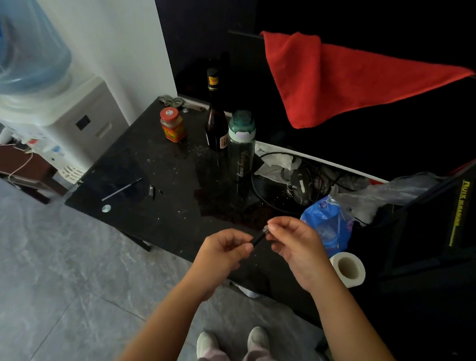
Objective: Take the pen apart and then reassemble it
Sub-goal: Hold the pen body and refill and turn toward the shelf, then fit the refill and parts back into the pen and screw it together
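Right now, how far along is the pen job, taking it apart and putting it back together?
Disassembly looks mostly done: the thin refill and a small metal piece lie on the black table. In hand: the left hand holds the pen barrel while the right hand pinches its end. Reassembly remains.

Pen barrel (258,238): short, black, silver ring at its far-right end, tilted, above the table's near edge. Refill (121,189): thin dark rod, lying diagonally, far left. Small metal part (152,190) just right of refill.
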Motion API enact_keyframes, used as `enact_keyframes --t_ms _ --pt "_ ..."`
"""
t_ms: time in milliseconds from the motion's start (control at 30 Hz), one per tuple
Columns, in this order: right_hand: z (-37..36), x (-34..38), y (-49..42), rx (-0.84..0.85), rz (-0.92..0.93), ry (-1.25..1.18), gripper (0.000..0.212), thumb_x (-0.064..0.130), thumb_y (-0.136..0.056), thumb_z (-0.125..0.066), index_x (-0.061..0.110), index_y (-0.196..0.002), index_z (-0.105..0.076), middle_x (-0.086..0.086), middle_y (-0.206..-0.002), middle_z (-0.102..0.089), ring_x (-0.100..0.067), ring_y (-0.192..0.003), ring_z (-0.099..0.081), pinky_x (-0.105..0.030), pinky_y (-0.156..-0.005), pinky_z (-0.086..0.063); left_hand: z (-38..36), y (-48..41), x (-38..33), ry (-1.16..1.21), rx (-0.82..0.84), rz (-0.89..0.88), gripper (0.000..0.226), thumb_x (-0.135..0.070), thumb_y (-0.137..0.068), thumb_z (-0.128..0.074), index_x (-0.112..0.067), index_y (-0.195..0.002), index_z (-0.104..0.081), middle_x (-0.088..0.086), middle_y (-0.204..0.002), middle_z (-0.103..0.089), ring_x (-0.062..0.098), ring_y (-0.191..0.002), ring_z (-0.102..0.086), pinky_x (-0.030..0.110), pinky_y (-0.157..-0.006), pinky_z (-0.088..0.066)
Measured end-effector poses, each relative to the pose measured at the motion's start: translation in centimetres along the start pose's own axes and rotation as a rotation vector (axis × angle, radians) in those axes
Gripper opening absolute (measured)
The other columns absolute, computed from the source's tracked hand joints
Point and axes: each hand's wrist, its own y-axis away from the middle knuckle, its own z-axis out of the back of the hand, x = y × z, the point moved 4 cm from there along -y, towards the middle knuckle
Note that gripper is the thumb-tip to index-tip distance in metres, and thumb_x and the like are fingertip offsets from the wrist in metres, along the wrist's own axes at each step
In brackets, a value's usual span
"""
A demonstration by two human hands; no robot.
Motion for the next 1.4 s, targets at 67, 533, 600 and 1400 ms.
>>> enact_keyframes --t_ms 67,533,600,1400 --pt "0.0 -0.1 0.0 0.017 -0.018 -0.009 0.017 0.003 -0.08 -0.059 0.018 -0.079 -0.067 0.005 -0.071 -0.069 -0.006 -0.068 -0.063 -0.022 -0.062 -0.048 0.0 0.0 0.1 0.01 -0.008 0.002 0.018 -0.007 -0.083 -0.058 -0.022 -0.076 -0.066 -0.006 -0.063 -0.058 -0.003 -0.05 -0.051 0.015 -0.051 -0.043" --pt "-1.7 -2.0 -1.9 0.167 0.062 0.485 0.021 0.013 -0.082 -0.061 0.033 -0.085 -0.062 0.007 -0.096 -0.067 -0.003 -0.092 -0.061 -0.015 -0.069 -0.048 4.8 3.7 1.0 0.142 -0.412 0.033 0.012 -0.004 -0.083 -0.056 -0.012 -0.08 -0.064 -0.003 -0.057 -0.066 0.0 -0.047 -0.057 0.012 -0.046 -0.048" --pt "-3.5 -2.8 -2.4 0.201 0.075 0.523 0.019 0.014 -0.082 -0.061 0.032 -0.086 -0.063 0.009 -0.094 -0.067 0.0 -0.089 -0.061 -0.011 -0.066 -0.048 6.7 5.1 1.8 0.181 -0.508 0.065 0.015 -0.005 -0.084 -0.056 -0.015 -0.078 -0.064 -0.005 -0.056 -0.068 0.004 -0.055 -0.061 0.016 -0.052 -0.05" --pt "-31.7 -14.4 -8.1 0.032 0.029 0.658 0.017 0.017 -0.082 -0.061 0.034 -0.081 -0.06 0.008 -0.087 -0.065 -0.004 -0.083 -0.061 -0.016 -0.064 -0.046 38.6 6.3 7.0 0.277 -0.514 0.124 0.014 -0.008 -0.083 -0.058 -0.02 -0.076 -0.062 0.006 -0.074 -0.063 0.017 -0.072 -0.056 0.028 -0.062 -0.042"
